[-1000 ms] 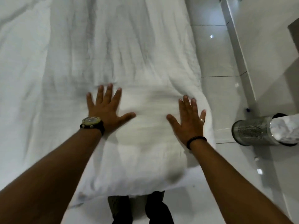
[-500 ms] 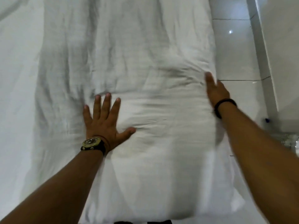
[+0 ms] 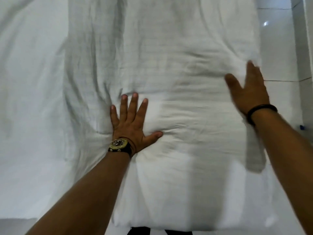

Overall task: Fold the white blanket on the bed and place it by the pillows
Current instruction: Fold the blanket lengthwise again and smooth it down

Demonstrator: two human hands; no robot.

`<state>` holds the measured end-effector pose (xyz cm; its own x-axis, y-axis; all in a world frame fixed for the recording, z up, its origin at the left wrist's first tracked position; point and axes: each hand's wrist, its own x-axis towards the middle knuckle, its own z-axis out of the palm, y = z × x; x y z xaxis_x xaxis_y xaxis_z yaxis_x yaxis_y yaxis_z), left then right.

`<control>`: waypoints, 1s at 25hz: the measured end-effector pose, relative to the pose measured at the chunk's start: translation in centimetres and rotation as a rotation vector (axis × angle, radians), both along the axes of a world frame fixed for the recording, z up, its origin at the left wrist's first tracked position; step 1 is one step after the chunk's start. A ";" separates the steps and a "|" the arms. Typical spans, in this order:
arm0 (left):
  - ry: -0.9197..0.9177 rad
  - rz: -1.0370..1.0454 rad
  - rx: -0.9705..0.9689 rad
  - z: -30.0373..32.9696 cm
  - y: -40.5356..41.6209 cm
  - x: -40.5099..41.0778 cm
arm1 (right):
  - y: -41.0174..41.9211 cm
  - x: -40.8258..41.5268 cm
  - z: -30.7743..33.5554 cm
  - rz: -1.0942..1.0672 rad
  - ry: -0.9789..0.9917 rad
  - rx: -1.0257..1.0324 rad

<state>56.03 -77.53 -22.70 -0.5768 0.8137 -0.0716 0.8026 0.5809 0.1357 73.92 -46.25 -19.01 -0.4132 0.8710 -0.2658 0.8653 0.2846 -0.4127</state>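
From my remote seat, the head camera looks straight down on the white blanket (image 3: 177,65), a long, thick strip of soft, finely ribbed cloth running up the middle of the view over the bed (image 3: 30,99). The cloth is creased in shallow wrinkles that bunch just beyond the fingertips of my left hand (image 3: 132,126), where a horizontal ridge crosses the strip; on the near side of that ridge the blanket looks puffier and brighter. My left hand lies flat on it, all four fingers straight and fanned, thumb stretched out to the right, pressing a dent into the padding and gripping nothing. A wristwatch (image 3: 118,145) sits on that wrist. My right hand (image 3: 249,90) is motion-blurred at the strip's right edge, fingers extended and held together, thumb spread toward the left hand; it has hold of nothing that I can see, and whether the palm touches the cloth I cannot tell. A dark band (image 3: 260,111) circles that wrist. Past the right fingers lies glossy tiled floor (image 3: 277,48).
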 end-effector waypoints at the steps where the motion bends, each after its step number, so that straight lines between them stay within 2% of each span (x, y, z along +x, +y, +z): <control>1: -0.004 0.003 0.008 0.1 0.1 0.0 | -0.4 2.1 0.3 -0.070 0.085 -0.085; 3: -0.010 0.022 0.023 0.1 0.2 -0.1 | -4.0 5.8 0.4 -0.110 0.163 -0.079; 6: -0.004 0.019 0.038 -0.3 -0.3 -0.1 | -12.0 9.7 -0.1 -0.144 0.143 -0.028; 8: -0.018 0.011 0.005 0.3 -0.2 -0.2 | -16.7 12.2 -0.2 -0.083 0.091 0.021; 10: -0.036 0.019 -0.042 1.6 -0.2 0.1 | -19.2 15.3 -0.3 -0.163 0.163 -0.024; 13: -0.153 0.012 -0.051 3.6 -6.2 2.8 | -21.1 19.8 -1.6 -0.604 0.414 -0.520; 15: -0.171 0.058 -0.031 4.6 -14.7 7.6 | -21.5 21.7 -2.3 -0.705 0.441 -0.838; 17: -0.141 0.264 -0.026 5.9 -22.5 11.9 | -21.5 22.8 -2.8 -0.707 0.423 -0.993; 20: -0.319 0.737 0.019 6.9 -26.2 14.1 | -21.8 24.3 -2.6 -0.652 0.277 -1.024; 23: -0.464 0.874 0.139 6.4 -26.7 13.2 | -23.3 27.7 -2.1 -0.595 0.004 -0.973; 25: -0.557 0.932 0.260 5.6 -28.2 13.0 | -25.9 29.1 -1.8 -0.564 -0.005 -0.945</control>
